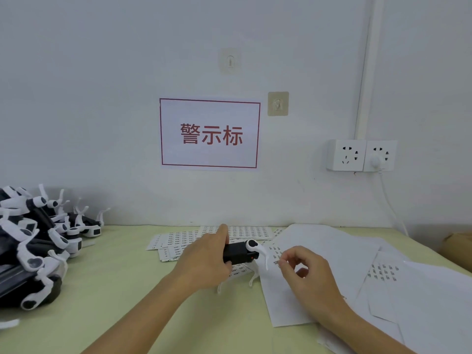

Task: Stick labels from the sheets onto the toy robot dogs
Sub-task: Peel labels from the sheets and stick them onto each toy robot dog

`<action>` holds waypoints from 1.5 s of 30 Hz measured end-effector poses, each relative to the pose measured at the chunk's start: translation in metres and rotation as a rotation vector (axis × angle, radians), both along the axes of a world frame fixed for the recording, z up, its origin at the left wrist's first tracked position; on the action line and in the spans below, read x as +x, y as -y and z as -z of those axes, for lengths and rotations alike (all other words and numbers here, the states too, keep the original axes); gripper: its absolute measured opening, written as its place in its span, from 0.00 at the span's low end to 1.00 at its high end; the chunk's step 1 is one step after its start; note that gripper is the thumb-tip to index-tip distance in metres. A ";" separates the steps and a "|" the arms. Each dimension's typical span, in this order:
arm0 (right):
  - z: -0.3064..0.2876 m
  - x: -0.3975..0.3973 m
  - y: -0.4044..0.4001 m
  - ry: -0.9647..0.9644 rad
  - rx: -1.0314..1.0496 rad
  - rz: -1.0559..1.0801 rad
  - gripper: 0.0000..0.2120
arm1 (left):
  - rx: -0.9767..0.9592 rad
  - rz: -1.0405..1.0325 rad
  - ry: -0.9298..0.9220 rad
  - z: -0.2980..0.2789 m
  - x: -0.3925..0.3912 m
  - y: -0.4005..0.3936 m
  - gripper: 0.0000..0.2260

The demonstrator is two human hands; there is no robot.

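Left of held toy dog [240, 252], piled dogs [33, 249], label sheets [178, 238] behind

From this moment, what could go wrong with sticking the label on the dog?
1. The right hand pinches a small label at its fingertips; it may curl or stick to the fingers.
2. The left hand holds the toy robot dog above the table by one end; it may tilt, so the label lands crooked.
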State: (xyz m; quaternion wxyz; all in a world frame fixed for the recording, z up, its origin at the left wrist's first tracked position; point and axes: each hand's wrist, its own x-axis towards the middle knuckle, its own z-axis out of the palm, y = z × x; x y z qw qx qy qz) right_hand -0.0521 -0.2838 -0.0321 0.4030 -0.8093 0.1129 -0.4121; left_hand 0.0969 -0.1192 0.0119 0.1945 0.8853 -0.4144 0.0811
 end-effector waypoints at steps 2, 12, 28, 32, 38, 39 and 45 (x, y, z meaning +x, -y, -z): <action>0.000 -0.001 -0.002 0.019 -0.037 0.003 0.14 | 0.028 0.009 -0.087 -0.005 0.000 -0.001 0.14; -0.030 -0.007 -0.018 -0.006 -0.474 -0.022 0.02 | -0.140 0.054 -0.379 -0.022 -0.009 0.001 0.14; -0.172 -0.006 -0.041 0.041 -0.517 -0.133 0.07 | -0.566 0.321 -0.562 -0.096 -0.051 -0.014 0.23; -0.188 -0.005 -0.043 0.091 -0.515 -0.103 0.10 | -0.634 0.360 -0.549 -0.114 -0.050 -0.013 0.23; -0.190 -0.002 -0.038 0.032 -0.547 -0.051 0.13 | -0.679 0.314 -0.530 -0.115 -0.044 -0.009 0.29; -0.189 -0.001 -0.037 0.017 -0.552 -0.048 0.12 | -0.672 0.304 -0.532 -0.114 -0.043 -0.009 0.31; -0.181 0.003 -0.035 -0.025 -0.567 -0.037 0.08 | -0.663 0.284 -0.534 -0.111 -0.041 -0.010 0.32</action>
